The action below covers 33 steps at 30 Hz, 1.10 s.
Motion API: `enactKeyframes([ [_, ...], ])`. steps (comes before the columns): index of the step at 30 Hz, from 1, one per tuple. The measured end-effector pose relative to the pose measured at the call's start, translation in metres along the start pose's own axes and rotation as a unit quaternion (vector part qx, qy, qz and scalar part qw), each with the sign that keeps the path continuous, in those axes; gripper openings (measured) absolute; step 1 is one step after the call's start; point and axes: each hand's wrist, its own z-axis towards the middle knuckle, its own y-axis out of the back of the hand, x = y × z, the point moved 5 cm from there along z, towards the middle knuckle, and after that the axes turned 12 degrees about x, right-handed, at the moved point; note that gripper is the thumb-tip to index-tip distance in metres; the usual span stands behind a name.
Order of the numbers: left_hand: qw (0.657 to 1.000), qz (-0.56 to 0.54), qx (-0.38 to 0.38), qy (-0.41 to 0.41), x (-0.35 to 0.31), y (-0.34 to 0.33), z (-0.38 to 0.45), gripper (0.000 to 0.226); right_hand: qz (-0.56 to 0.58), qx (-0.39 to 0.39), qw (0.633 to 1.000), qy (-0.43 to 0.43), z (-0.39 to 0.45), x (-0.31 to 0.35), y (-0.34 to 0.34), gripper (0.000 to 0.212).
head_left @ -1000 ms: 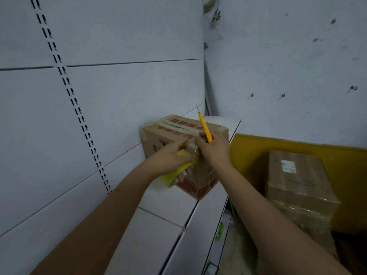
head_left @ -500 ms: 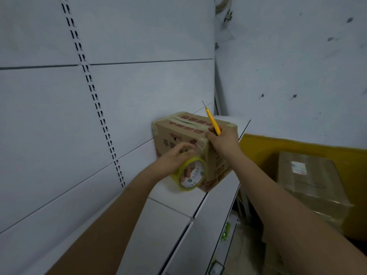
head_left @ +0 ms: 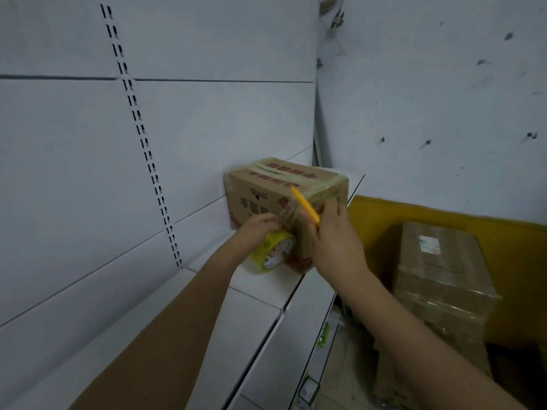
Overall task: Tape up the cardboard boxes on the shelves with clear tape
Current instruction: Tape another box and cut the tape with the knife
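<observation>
Cardboard, printed in red and already banded with clear tape across its top seam and upper edges, makes up the small box [head_left: 284, 199] standing at the far end of the white shelf [head_left: 254, 315], tucked into the wall corner at about 12 o'clock from the person. A fresh strip of tape [head_left: 288, 214] runs from the box's near corner down to the yellow roll of clear tape [head_left: 273, 251], which the left hand [head_left: 260, 229] grips from above, fingers curled round it, at about 7 o'clock of the box. The right hand [head_left: 328, 232], at 5 o'clock of the box, pinches a yellow utility knife [head_left: 305, 204] while its fingers press the box's end face. By the look of it, this strip is laid and awaits cutting. A larger wrapped carton [head_left: 444, 276] stands off the shelf at 3 o'clock; whether other boxes remain cannot be told.
</observation>
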Motion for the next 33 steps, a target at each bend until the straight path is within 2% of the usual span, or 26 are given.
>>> enactKeyframes([
  [3, 1.000, -0.016, 0.001, 0.004, -0.001, -0.004, -0.002, 0.022, -0.145, 0.019, 0.989, 0.012, -0.013, 0.019, -0.019, 0.039],
  [5, 1.000, -0.018, 0.000, -0.002, 0.000, -0.003, -0.003, 0.023, -0.211, 0.066, 0.975, -0.023, -0.003, 0.021, -0.033, 0.035],
  [9, 1.000, -0.002, 0.003, -0.006, 0.002, 0.002, -0.002, 0.023, -0.219, 0.113, 0.966, -0.082, -0.026, -0.001, -0.045, 0.033],
  [11, 0.999, 0.031, 0.015, -0.005, 0.007, 0.001, -0.001, 0.025, -0.202, 0.162, 0.961, -0.102, -0.046, -0.016, -0.050, 0.024],
  [13, 0.997, 0.067, 0.025, -0.004, 0.020, -0.002, -0.002, 0.024, -0.190, 0.187, 0.956, -0.122, -0.057, -0.030, -0.048, 0.026],
  [16, 0.999, 0.044, 0.001, -0.007, 0.028, 0.003, -0.009, 0.031, -0.133, 0.093, 0.985, -0.061, -0.056, -0.021, -0.028, 0.041],
  [18, 0.999, 0.028, -0.011, -0.021, 0.024, 0.009, -0.013, 0.031, -0.014, 0.025, 1.000, 0.002, -0.043, -0.006, -0.009, 0.047],
  [19, 0.999, 0.022, -0.016, -0.029, 0.019, 0.010, -0.015, 0.030, 0.035, 0.001, 0.999, 0.023, -0.029, -0.002, 0.000, 0.045],
  [21, 0.999, 0.008, -0.025, -0.041, 0.009, 0.010, -0.020, 0.028, 0.061, -0.030, 0.997, 0.036, 0.011, -0.005, 0.007, 0.037],
  [24, 0.998, -0.024, -0.039, -0.054, -0.003, 0.006, -0.030, 0.024, 0.071, -0.034, 0.996, 0.032, 0.061, -0.016, -0.003, 0.027],
  [27, 0.996, -0.036, -0.052, -0.058, -0.004, 0.004, -0.037, 0.023, 0.100, -0.036, 0.994, 0.017, 0.071, -0.022, -0.023, 0.013],
  [30, 0.995, -0.027, -0.087, -0.052, -0.002, 0.006, -0.043, 0.025, 0.095, -0.045, 0.995, 0.006, 0.063, -0.023, -0.042, 0.015],
  [33, 0.991, -0.017, -0.122, -0.047, -0.001, 0.011, -0.047, 0.020, 0.106, -0.014, 0.994, -0.018, 0.053, -0.034, -0.063, 0.022],
])
